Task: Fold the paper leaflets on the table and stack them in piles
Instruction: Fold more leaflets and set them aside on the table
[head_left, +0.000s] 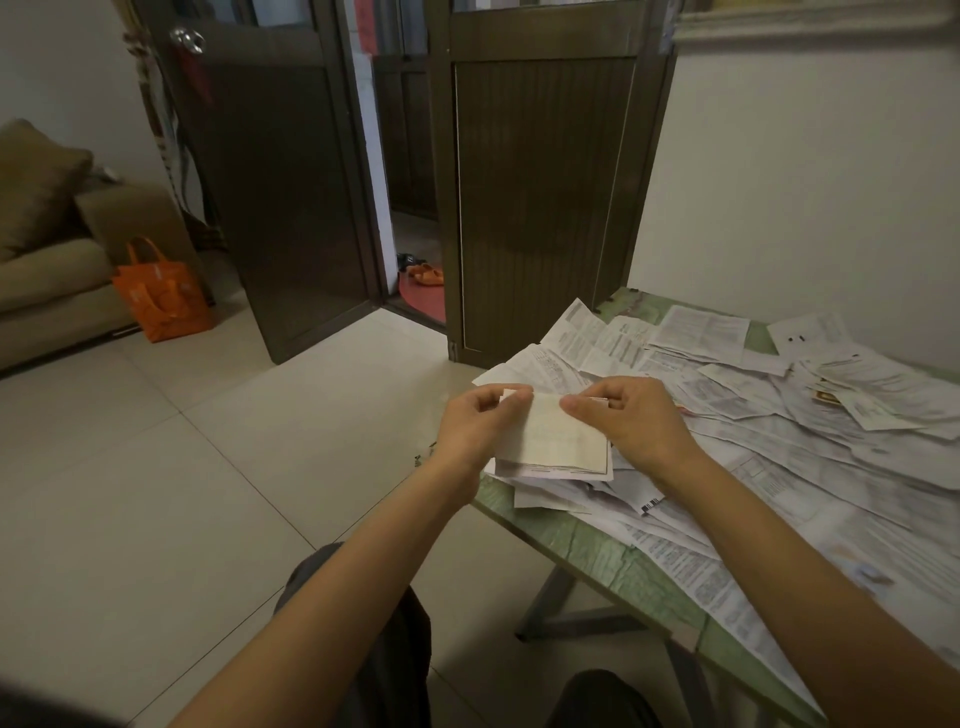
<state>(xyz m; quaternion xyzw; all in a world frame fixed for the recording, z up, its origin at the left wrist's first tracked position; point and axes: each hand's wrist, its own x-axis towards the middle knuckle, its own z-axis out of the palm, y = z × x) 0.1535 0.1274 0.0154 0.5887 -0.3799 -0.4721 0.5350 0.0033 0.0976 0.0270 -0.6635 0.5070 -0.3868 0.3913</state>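
A folded paper leaflet (553, 434) hangs between both hands just above the near left corner of the green table (597, 558). My left hand (480, 418) pinches its upper left edge with thumb and fingers. My right hand (631, 418) pinches the upper right edge. Under the held leaflet lies a small pile of folded leaflets (550, 475). Several loose printed leaflets (789, 415) are spread unfolded over most of the tabletop, overlapping one another.
The table's metal legs (566, 608) stand over a pale tiled floor (156, 493). Dark wooden doors (530, 197) are straight ahead, one ajar. An orange bag (161, 296) leans by a sofa (47, 270) at the left. A white wall borders the table's far side.
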